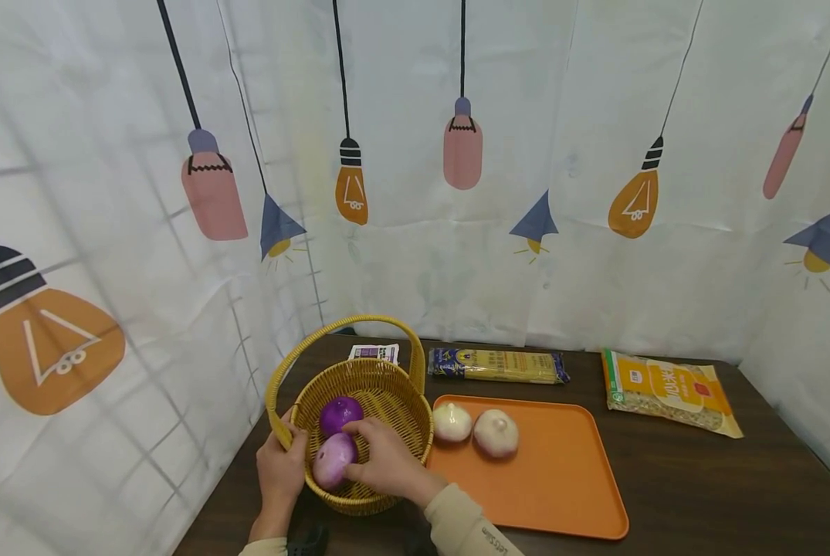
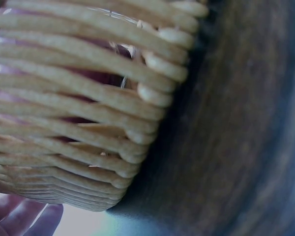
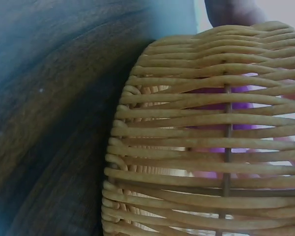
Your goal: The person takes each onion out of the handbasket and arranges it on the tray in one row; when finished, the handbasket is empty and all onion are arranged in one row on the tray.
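A yellow wicker basket [image 1: 380, 386] with a tall arched handle stands at the table's left. Inside lie a dark purple onion [image 1: 340, 415] and, nearer the front, a paler purple onion [image 1: 333, 463]. My right hand [image 1: 387, 462] reaches over the rim and grips the paler onion between thumb and fingers. At the basket's left side, my left hand [image 1: 280, 471] holds the rim near the foot of the handle. The left wrist view shows the woven wall [image 2: 78, 98] close up, with fingers [image 2: 24, 216] beside it. Through the weave [image 3: 206, 118] in the right wrist view, purple shows.
Right of the basket lies an orange tray [image 1: 560, 471] with two whitish garlic bulbs [image 1: 496, 433] at its left end. Behind are a long yellow and blue packet [image 1: 498, 365] and a small white packet [image 1: 374, 353]. A yellow bag of grain [image 1: 670, 391] lies at the back right.
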A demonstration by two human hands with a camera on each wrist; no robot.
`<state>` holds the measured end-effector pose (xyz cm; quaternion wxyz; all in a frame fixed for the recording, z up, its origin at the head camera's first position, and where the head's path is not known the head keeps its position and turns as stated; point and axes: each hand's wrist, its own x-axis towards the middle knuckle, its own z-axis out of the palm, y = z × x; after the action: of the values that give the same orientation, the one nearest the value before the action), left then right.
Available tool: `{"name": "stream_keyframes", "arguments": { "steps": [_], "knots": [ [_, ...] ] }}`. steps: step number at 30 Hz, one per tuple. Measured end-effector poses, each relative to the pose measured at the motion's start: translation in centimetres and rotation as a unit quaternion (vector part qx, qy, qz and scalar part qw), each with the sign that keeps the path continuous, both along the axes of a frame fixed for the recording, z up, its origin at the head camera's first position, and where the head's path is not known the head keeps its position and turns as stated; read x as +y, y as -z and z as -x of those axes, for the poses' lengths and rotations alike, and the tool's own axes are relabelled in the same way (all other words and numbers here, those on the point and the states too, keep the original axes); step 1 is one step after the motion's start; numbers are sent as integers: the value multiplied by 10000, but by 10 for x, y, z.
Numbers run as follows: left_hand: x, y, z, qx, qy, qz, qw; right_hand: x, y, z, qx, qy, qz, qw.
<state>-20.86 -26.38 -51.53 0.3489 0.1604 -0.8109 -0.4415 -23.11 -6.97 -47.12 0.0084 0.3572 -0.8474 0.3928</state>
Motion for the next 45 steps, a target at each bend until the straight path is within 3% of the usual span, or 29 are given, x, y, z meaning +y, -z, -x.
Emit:
{"name": "stream_keyframes", "arguments": {
  "steps": [9,18,23,30,40,45],
  "knots": [
    [-1,-1,0,-68,-65,43,9999,-3,2,3,135,-271,-438,9986],
    [-1,0,1,243,-4,67,9997,-2,4,7,-437,-179,-292,9985],
    [0,1,2,196,-41,112,9997,-2,4,9,-496,-234,-415,9976],
    [-1,1,2,159,-10,62,9999,-1,1,9,-978,-368,-320,9940],
    [-1,1,4,133,27,4,9999,-1,1,9,-767,-338,-732,9938],
    [-1,0,4,124,23,-3,9999,0,0,9,-1000,-366,-638,9923]
  ]
}}
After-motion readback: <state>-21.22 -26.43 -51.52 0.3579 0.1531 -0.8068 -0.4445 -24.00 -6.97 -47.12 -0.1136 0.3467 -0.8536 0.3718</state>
